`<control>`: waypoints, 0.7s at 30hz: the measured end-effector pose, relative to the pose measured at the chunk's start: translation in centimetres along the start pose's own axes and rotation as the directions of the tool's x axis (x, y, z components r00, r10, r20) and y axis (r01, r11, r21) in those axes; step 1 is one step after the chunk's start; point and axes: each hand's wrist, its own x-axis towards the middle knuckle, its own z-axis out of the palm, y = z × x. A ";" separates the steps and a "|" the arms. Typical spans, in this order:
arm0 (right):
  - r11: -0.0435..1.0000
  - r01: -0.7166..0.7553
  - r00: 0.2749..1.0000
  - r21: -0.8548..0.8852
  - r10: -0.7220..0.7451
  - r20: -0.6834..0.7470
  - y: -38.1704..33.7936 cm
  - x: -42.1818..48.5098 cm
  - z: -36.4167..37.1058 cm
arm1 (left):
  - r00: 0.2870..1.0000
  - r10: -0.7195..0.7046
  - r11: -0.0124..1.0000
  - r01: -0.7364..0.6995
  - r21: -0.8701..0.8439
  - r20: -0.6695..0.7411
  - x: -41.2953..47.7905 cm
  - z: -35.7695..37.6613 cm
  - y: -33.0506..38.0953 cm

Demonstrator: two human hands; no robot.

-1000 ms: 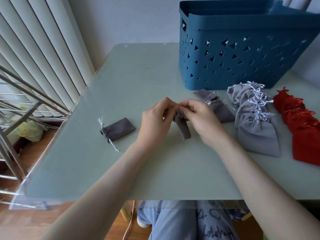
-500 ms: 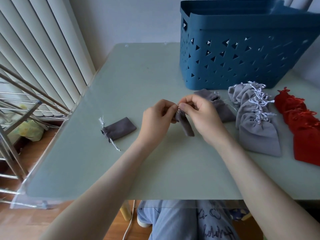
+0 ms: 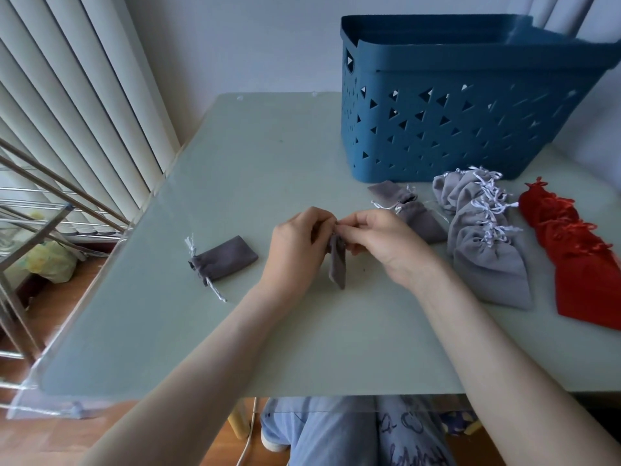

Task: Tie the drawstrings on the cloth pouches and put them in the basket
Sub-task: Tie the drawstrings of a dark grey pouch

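A small dark grey pouch [image 3: 337, 264] hangs from my fingers at the table's centre, its bottom end resting on the tabletop. My left hand [image 3: 295, 247] and my right hand [image 3: 379, 243] meet at its neck, each pinching the white drawstring there; the knot itself is hidden by my fingers. Another dark grey pouch [image 3: 223, 258] lies to the left with its strings loose. The blue basket [image 3: 470, 105] stands at the back right.
Two dark grey pouches [image 3: 408, 210] lie in front of the basket. A row of light grey pouches [image 3: 487, 237] and a row of red pouches [image 3: 584, 260] lie at the right. A metal rack [image 3: 30, 210] stands beyond the table's left edge.
My hands stayed together at the pouch's neck, working the drawstring with small finger movements. The pouch body swung slightly under them. Nothing else moved.
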 end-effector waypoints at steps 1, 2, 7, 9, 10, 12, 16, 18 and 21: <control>1.000 -0.004 1.000 -0.007 0.004 0.004 0.0 0.0 0.0 | 1.000 -0.010 1.000 0.010 -0.015 -0.001 0.0 -0.1 0.1; 1.000 -0.005 1.000 -0.012 0.005 0.007 -0.1 0.0 0.0 | 1.000 -0.031 0.999 0.031 -0.038 0.001 0.0 -0.1 0.1; 0.999 -0.010 0.999 0.030 0.008 0.049 -0.2 0.0 -0.2 | 0.980 -0.181 0.937 0.196 -0.287 0.081 0.5 -0.2 0.2; 0.995 -0.023 0.997 0.097 0.015 0.077 -0.2 0.0 -0.4 | 0.973 -0.191 0.894 0.227 -0.387 0.130 0.6 -0.4 0.5; 0.991 -0.027 0.995 0.134 0.014 0.096 -0.2 0.0 -0.6 | 0.969 -0.190 0.864 0.242 -0.442 0.159 0.7 -0.5 0.7; 0.974 -0.024 0.990 0.225 -0.008 0.139 -0.1 0.0 -0.8 | 0.958 -0.175 0.782 0.275 -0.560 0.226 0.9 -0.7 0.8; 0.946 -0.004 0.965 0.323 -0.081 0.248 0.0 -0.1 -1.3 | 0.937 -0.079 0.642 0.309 -0.702 0.339 1.2 -0.9 0.3; 0.947 -0.005 0.949 0.323 -0.097 0.300 0.0 -0.2 -1.5 | 0.932 -0.053 0.608 0.316 -0.729 0.359 1.1 -0.8 0.2; 0.943 -0.034 0.956 0.331 -0.066 0.285 -0.1 -0.3 -1.8 | 0.933 -0.044 0.609 0.308 -0.731 0.357 0.9 -0.8 0.5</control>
